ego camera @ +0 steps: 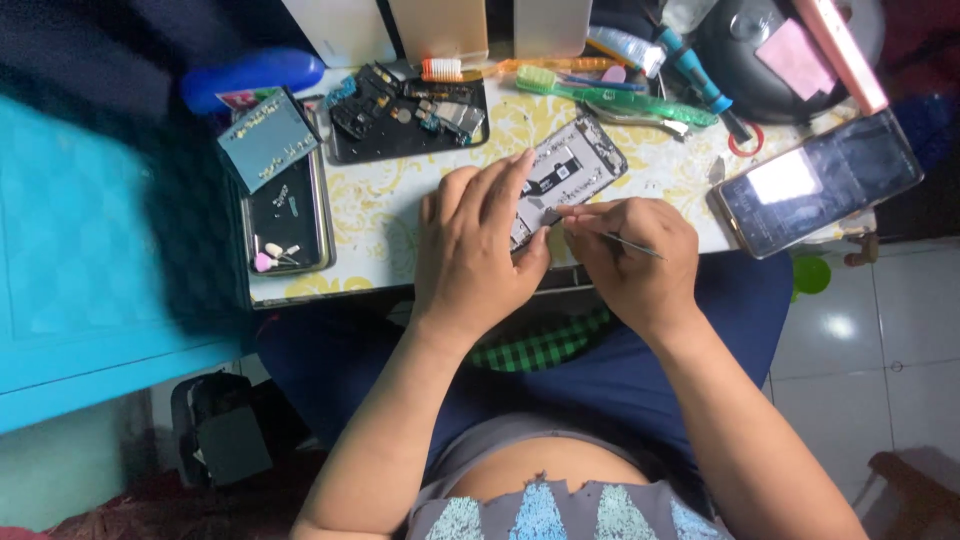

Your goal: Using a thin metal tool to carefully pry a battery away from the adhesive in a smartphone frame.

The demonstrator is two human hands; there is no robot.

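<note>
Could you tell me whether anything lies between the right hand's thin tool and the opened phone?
Nothing visible does. The right hand holds the tool with its tip at the opened phone, which the left hand steadies.

Soft daylight, dim blurred edges
</note>
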